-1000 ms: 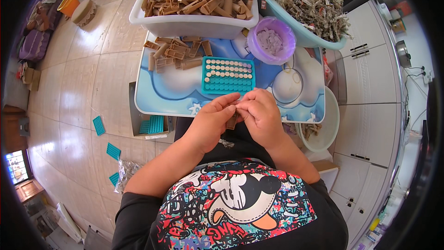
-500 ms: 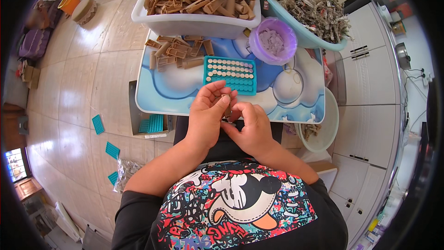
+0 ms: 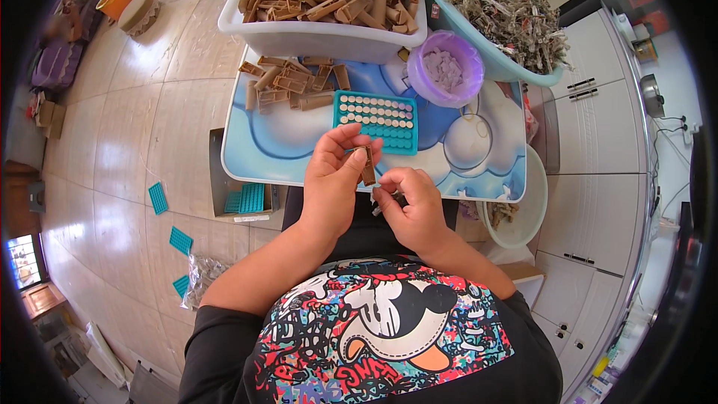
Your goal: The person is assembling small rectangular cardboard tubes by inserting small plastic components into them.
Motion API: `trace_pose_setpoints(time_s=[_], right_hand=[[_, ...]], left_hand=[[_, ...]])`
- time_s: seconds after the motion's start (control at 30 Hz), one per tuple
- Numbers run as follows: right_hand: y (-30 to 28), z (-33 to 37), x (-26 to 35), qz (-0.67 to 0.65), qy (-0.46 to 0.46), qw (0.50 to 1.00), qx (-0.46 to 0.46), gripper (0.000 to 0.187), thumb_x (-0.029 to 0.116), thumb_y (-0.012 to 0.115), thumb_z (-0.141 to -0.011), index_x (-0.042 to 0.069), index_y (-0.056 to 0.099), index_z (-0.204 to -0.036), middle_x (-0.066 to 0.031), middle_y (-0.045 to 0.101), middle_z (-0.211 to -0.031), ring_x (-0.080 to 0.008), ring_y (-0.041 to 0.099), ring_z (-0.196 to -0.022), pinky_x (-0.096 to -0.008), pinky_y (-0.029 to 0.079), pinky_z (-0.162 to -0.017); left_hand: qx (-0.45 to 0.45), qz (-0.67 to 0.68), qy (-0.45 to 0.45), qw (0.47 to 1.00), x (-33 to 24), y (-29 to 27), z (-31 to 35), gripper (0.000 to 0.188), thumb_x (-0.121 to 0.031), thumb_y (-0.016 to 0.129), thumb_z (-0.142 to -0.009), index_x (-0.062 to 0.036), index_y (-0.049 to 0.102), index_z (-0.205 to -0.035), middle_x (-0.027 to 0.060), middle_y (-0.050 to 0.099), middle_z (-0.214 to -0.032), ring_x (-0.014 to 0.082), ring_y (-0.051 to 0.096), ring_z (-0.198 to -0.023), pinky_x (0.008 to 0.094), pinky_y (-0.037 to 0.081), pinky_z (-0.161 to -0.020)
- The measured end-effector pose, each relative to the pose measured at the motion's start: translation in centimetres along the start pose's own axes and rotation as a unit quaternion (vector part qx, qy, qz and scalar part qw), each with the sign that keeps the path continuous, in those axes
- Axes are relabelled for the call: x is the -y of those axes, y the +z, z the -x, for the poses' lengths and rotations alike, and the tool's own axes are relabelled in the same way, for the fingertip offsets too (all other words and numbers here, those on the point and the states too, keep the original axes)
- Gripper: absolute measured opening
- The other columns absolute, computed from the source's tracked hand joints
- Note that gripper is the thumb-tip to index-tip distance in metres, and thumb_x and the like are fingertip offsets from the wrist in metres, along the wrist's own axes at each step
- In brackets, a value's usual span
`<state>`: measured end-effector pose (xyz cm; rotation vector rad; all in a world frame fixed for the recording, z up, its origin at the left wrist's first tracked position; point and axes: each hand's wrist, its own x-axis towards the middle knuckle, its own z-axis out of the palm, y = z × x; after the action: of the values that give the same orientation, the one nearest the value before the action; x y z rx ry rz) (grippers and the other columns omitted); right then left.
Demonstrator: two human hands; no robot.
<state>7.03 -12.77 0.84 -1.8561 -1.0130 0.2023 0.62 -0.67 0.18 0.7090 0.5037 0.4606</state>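
My left hand (image 3: 330,183) grips a narrow brown plastic shell (image 3: 368,173) between thumb and fingers, its hollow side showing. Just right of it, my right hand (image 3: 413,208) is pinched closed, and a small greyish piece (image 3: 378,210) pokes out below the fingertips; its kind is too small to make out. Beyond my hands lies a teal tray (image 3: 396,139) with rows of white discs (image 3: 374,111) in its far part. Loose brown shells (image 3: 288,82) are heaped on the table to the left of the tray.
On the blue patterned table (image 3: 273,157) stand a white tub (image 3: 329,43) piled with brown shells and a purple bowl (image 3: 473,90) of pale pieces. A pale teal basin (image 3: 508,60) of tangled clear parts is at far right. A box (image 3: 217,194) sits low at left.
My right hand has drawn slightly away from the brown shell, to the right, with the small greyish piece. More of the shell now shows in my left hand.
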Motion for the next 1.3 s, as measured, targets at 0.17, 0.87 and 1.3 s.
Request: trace_pose_setpoints(time_s=[0.17, 0.87, 1.3], right_hand=[[-0.2, -0.4, -0.1, 0.041, -0.085, 0.995, 0.020, 0.022, 0.001, 0.066, -0.072, 0.009, 0.059, -0.091, -0.0048, 0.059, -0.066, -0.0263, 0.056, -0.063, -0.0369, 0.039, -0.063], [-1.1, -0.8, -0.6, 0.110, -0.134, 0.985, 0.018, 0.014, 0.005, 0.065, -0.077, 0.005, 0.065, -0.091, -0.0058, 0.060, -0.072, -0.0230, 0.055, -0.064, -0.0327, 0.040, -0.065], [-1.2, -1.9, -2.2, 0.080, -0.092, 0.992, 0.024, 0.010, 0.007, 0.067, -0.072, 0.006, 0.061, -0.079, -0.0052, 0.058, -0.073, -0.0250, 0.054, -0.070, -0.0363, 0.038, -0.064]], left_hand=[[0.006, -0.004, -0.010, 1.000, -0.3, 0.3, 0.1, 0.030, 0.004, 0.049, -0.088, 0.0004, 0.043, -0.118, 0.0104, 0.051, -0.107, 0.0234, 0.056, -0.107, 0.0328, 0.047, -0.093], [0.008, 0.006, -0.053, 0.999, 0.0, 0.3, 0.7, 0.032, 0.003, 0.048, -0.089, -0.0005, 0.040, -0.120, 0.0115, 0.053, -0.108, 0.0223, 0.056, -0.106, 0.0307, 0.048, -0.089], [0.077, -0.148, -0.205, 0.964, -0.3, -1.7, 0.4, 0.041, -0.009, 0.055, -0.090, 0.0023, 0.041, -0.127, 0.0138, 0.060, -0.107, 0.0181, 0.061, -0.093, 0.0286, 0.051, -0.081]])
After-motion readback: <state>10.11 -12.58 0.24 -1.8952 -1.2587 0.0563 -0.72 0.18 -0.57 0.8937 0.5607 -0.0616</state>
